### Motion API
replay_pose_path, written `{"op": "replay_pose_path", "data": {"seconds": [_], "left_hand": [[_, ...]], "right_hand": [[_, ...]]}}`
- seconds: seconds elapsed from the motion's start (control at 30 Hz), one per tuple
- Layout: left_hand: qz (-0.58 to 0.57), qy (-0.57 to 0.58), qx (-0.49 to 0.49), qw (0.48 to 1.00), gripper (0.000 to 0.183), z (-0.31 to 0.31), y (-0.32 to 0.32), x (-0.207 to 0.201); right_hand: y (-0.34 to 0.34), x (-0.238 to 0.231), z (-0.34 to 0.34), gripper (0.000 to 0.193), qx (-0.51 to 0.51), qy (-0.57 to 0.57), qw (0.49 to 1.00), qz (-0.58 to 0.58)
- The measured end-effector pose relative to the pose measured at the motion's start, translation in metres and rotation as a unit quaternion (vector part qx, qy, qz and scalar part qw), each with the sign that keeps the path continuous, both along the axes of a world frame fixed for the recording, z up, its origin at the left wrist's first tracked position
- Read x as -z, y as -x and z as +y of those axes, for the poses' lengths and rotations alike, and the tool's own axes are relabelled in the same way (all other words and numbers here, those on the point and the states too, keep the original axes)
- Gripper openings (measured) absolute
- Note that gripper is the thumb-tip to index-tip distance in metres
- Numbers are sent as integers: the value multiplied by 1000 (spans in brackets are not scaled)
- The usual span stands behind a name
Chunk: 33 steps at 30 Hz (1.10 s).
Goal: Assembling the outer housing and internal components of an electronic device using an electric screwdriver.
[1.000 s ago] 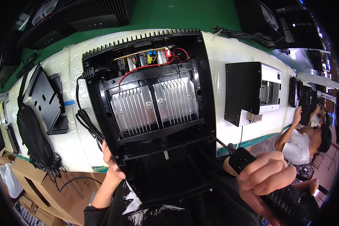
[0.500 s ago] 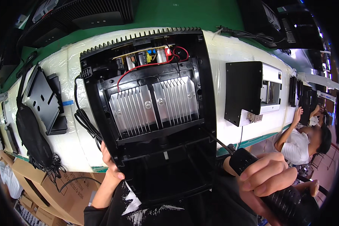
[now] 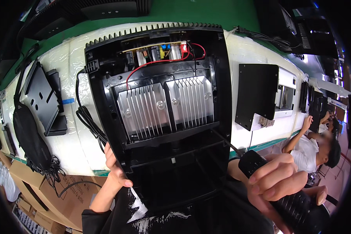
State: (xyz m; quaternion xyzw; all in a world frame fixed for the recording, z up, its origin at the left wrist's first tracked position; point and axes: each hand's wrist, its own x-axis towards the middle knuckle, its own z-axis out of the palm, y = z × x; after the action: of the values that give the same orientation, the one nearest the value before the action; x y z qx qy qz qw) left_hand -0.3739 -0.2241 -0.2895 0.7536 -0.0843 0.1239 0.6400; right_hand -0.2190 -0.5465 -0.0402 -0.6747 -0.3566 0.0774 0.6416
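An opened black plastic housing [image 3: 225, 89] with a finned far edge lies tilted before me, its near end over my lap. Inside sit two silver finned heat sinks [image 3: 144, 113], and a circuit board [image 3: 158, 52] with red and black wires is at the far end. My left hand [image 3: 115, 169] grips the housing's near left edge, thumb toward me, the other fingers partly hidden. In my right hand [image 3: 279, 177] is a black electric screwdriver [image 3: 251, 163]. Its long bit reaches into the housing just right of and below the right heat sink; the tip's contact is hard to make out.
Bent black metal plates [image 3: 41, 97] and a black pouch [image 3: 31, 134] with cables lie at left. A black-and-white box-shaped unit [image 3: 257, 95] stands at right. Finned black units [image 3: 109, 11] are at the back. A carton [image 3: 62, 199] sits lower left; another person [image 3: 308, 152] works at far right.
The housing appears slightly farther right in the picture, along with some other objects, as the view has shifted. Both hands keep their grips, and the bit stays at the same part of the housing.
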Motion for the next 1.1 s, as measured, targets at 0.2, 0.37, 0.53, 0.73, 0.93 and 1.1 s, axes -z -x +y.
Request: {"op": "replay_pose_path", "data": {"seconds": [0.2, 0.37, 0.53, 0.73, 0.93, 1.1], "left_hand": [[15, -6, -2, 1000, 87, -2, -5, -6], [-16, -3, -1, 1000, 86, -2, -10, -5], [-48, 54, 14, 997, 82, -1, -17, 5], [-151, -66, 53, 985, 42, -8, -32, -45], [191, 81, -38, 978, 96, -51, -36, -152], [347, 102, -92, 928, 88, -57, -37, -149]], "right_hand": [[-8, 29, 52, 81, 233, -177, 938, -187], [-8, 23, 54, 76, 225, -195, 938, -176], [-3, 14, 56, 73, 190, -212, 949, -133], [8, -18, 24, 75, 145, -220, 957, -122], [42, -64, -39, 57, 244, -364, 868, -231], [66, -48, -106, 67, 341, -140, 877, -309]]}}
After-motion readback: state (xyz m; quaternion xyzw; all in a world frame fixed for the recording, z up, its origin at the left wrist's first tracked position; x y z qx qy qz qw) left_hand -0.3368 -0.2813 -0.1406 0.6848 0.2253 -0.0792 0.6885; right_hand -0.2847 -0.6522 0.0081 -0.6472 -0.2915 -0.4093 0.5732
